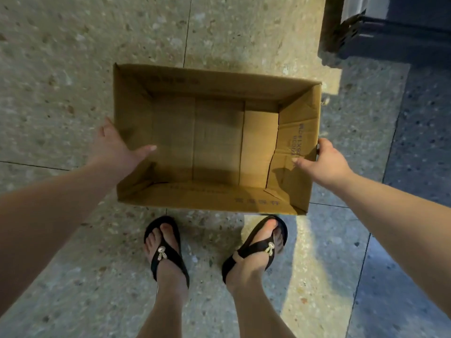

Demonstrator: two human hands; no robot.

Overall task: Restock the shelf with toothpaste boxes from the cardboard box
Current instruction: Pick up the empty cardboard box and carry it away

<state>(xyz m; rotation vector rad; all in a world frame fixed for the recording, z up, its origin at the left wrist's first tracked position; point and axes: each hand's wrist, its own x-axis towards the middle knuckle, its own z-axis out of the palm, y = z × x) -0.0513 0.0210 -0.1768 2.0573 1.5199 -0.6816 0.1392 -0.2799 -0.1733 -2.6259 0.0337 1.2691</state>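
A brown cardboard box (300, 142) stands open on the floor in front of my feet. Its inside shows only bare cardboard; no toothpaste boxes are visible. My left hand (114, 147) grips the box's left wall, thumb inside, fingers outside. On the opposite side, my right hand (324, 162) grips the right wall near its front corner, thumb over the rim and fingers behind it. Both arms reach down from the lower corners of the view.
Speckled stone floor tiles (73, 57) surround the box. The dark base of a shelf unit (390, 40) stands at the top right. My two feet in black sandals (168, 252) stand just in front of the box's near wall.
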